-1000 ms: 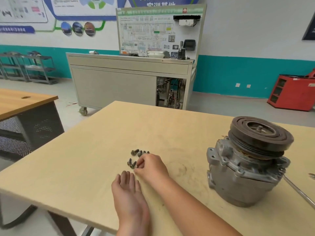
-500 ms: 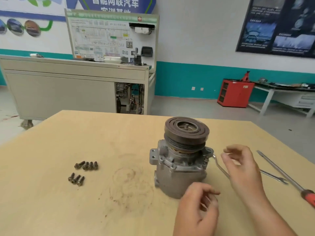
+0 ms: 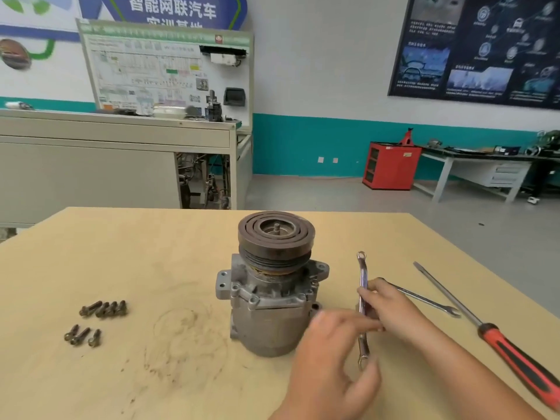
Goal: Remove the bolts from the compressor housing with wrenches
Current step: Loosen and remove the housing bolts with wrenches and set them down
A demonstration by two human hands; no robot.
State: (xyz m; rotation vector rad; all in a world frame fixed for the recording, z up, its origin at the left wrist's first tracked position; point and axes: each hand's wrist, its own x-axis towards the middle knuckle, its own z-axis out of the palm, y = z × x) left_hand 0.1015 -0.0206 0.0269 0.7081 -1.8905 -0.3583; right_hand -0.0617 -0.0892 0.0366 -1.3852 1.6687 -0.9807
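Observation:
A grey compressor housing (image 3: 266,316) with a dark pulley (image 3: 275,234) on top stands upright in the middle of the wooden table (image 3: 151,244). Several loose bolts (image 3: 103,309) lie in two groups at the left, the lower group (image 3: 81,336) nearer me. My right hand (image 3: 391,307) grips a ring wrench (image 3: 362,274) by its middle, just right of the housing, held lengthwise away from me. My left hand (image 3: 330,359) is blurred in front of the housing's lower right, fingers reaching toward the wrench shaft; whether it touches is unclear.
A second wrench (image 3: 427,301) lies flat on the table right of my right hand. A long screwdriver (image 3: 497,338) with a red-and-black handle lies further right, near the table's edge. A grey cabinet (image 3: 115,165) stands behind the table.
My right hand has taken hold of the ring wrench and lifted it off the housing's side. My left hand has moved up and right toward the wrench. The view shifted right.

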